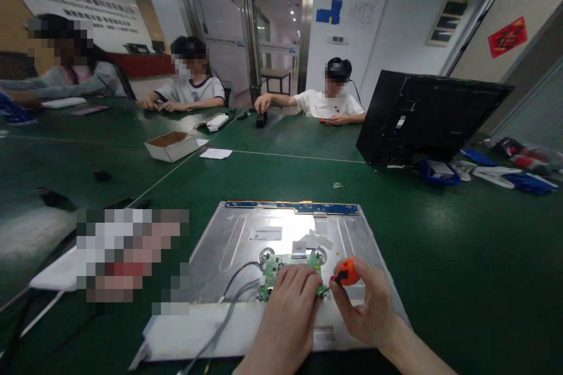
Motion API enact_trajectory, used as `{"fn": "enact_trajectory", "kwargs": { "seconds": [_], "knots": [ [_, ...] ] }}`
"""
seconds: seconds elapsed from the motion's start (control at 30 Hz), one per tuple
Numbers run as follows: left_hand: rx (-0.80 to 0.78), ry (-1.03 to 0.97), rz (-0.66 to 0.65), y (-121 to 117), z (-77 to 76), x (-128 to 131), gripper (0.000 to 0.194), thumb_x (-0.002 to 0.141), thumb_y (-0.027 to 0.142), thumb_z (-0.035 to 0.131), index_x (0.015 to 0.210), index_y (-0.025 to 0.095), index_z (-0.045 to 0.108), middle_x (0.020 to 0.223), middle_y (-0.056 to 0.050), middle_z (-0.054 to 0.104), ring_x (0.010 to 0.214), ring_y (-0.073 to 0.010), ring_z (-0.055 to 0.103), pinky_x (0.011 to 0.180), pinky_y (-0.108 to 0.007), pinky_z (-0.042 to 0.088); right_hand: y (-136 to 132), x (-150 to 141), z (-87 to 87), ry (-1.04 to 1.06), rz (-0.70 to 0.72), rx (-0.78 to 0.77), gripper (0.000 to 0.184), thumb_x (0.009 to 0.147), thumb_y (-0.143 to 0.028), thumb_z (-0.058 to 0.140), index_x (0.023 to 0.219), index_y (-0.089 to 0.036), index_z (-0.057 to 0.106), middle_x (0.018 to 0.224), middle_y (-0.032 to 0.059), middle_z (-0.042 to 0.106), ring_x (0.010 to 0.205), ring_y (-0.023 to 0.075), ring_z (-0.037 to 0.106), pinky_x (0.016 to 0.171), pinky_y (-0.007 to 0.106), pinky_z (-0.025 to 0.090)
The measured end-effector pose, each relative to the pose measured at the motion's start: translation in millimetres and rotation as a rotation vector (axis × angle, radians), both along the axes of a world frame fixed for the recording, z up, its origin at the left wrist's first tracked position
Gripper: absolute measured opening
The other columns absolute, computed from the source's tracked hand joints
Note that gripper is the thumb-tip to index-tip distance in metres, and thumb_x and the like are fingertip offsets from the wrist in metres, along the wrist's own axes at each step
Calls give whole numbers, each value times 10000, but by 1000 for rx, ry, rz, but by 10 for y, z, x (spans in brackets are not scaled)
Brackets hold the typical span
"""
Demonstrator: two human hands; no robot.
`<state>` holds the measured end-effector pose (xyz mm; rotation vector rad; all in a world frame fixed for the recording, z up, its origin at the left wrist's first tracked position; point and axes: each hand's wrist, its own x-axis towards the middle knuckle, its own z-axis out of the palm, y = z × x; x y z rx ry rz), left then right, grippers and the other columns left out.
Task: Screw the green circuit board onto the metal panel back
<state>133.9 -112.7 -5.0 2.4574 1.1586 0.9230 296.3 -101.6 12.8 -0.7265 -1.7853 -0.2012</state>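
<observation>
A silver display panel (211, 263) lies back side up in front of me, with a green circuit board (271, 263) at its lower middle. My left hand (292, 304) rests over the board, fingers bent and pressed together; its fingertips are partly hidden. In my right hand (372, 304), thumb and fingers close on the orange-and-black handle of a screwdriver (347, 272). The shaft slants down left to the board's right edge, beside my left fingers; its very tip is hard to see. Grey cables (235, 313) run from the board's left side down across a white strip (197, 331).
On the green table (461, 269) stand a black monitor (431, 117) at right and an open white box (171, 147) farther back. Blue-and-white packs (510, 179) lie beyond the monitor. A blurred-out object (127, 258) lies left of the panel. Several people sit across the table.
</observation>
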Motion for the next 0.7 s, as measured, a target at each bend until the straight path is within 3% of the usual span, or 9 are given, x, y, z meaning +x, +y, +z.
{"fn": "enact_trajectory", "kwargs": {
  "seconds": [0.2,0.43,0.57,0.7],
  "knots": [
    [135,-43,54,-181,-21,-37,307,799,13,448,1029,188,551,1056,-81,621,982,-271,551,862,-431,433,51,3,-27,-32,-27,22,553,905,-154,540,1404,-190,304,697,-10,598,538,157,562,443,263,500],
    [187,-23,-11,-316,-161,-48,250,844,46,443,1027,163,567,998,-88,655,895,-265,591,762,-404,497,84,15,176,-52,124,-57,529,872,-76,461,1375,-190,340,867,49,633,699,158,610,568,282,546],
    [176,17,-49,-310,-183,-9,230,870,70,460,1049,151,580,1034,-87,673,897,-270,605,749,-415,523,144,-16,266,-52,187,-123,521,819,-53,488,1307,-197,376,851,35,602,666,144,576,508,249,497],
    [188,39,-34,-297,-199,-13,255,880,87,462,1100,131,583,1075,-97,681,909,-271,617,759,-422,537,215,-42,271,-73,154,-79,474,815,-94,534,1247,-216,382,755,-20,540,561,118,506,458,224,438]
  ]
}}
